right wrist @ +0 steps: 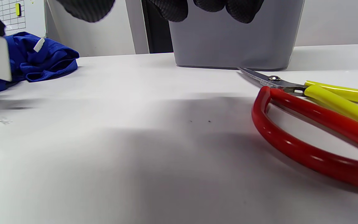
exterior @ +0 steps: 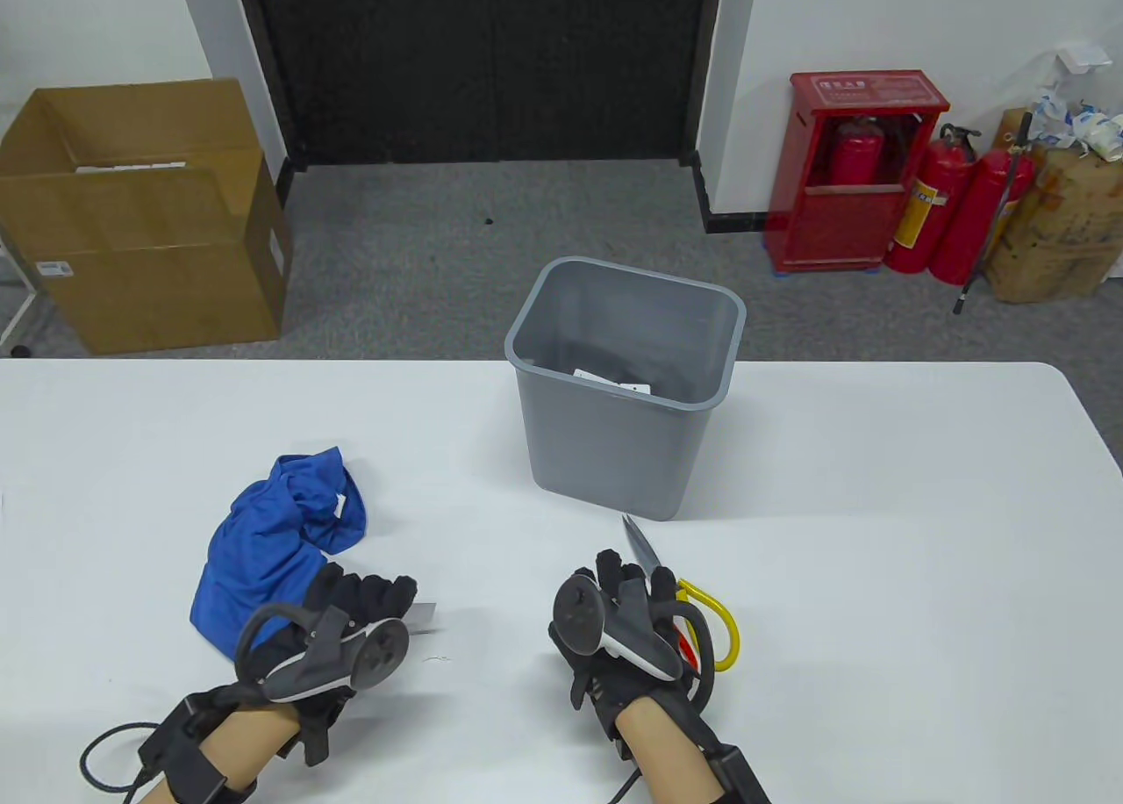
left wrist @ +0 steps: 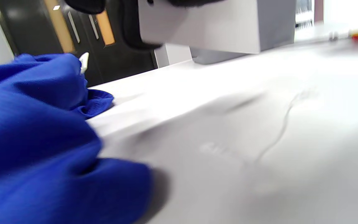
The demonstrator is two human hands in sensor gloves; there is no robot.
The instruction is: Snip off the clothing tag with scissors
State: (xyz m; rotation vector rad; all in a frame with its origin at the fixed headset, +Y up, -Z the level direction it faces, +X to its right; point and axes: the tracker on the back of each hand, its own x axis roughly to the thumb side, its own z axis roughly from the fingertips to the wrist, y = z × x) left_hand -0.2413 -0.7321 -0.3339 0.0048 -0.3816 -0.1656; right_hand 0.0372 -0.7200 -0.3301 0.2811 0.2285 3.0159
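A crumpled blue garment (exterior: 263, 545) lies on the white table (exterior: 877, 506) at the left; it fills the left wrist view (left wrist: 26, 140) and has a small white label (left wrist: 84, 60). My left hand (exterior: 399, 598) rests beside the garment and pinches a grey-white clothing tag (exterior: 427, 616), seen close in the left wrist view (left wrist: 213, 25). The scissors (exterior: 706, 628) with one red and one yellow handle (right wrist: 291, 140) lie flat on the table, blade (exterior: 640, 545) pointing at the bin. My right hand (exterior: 627, 576) hovers over them, its fingers (right wrist: 169, 7) free and touching nothing.
A grey bin (exterior: 627, 400) stands at the table's far edge, just beyond the scissors, with some white scraps inside. A thin thread (left wrist: 278, 133) lies on the table near my left hand. A cardboard box (exterior: 140, 216) and fire extinguishers (exterior: 947, 198) stand on the floor behind.
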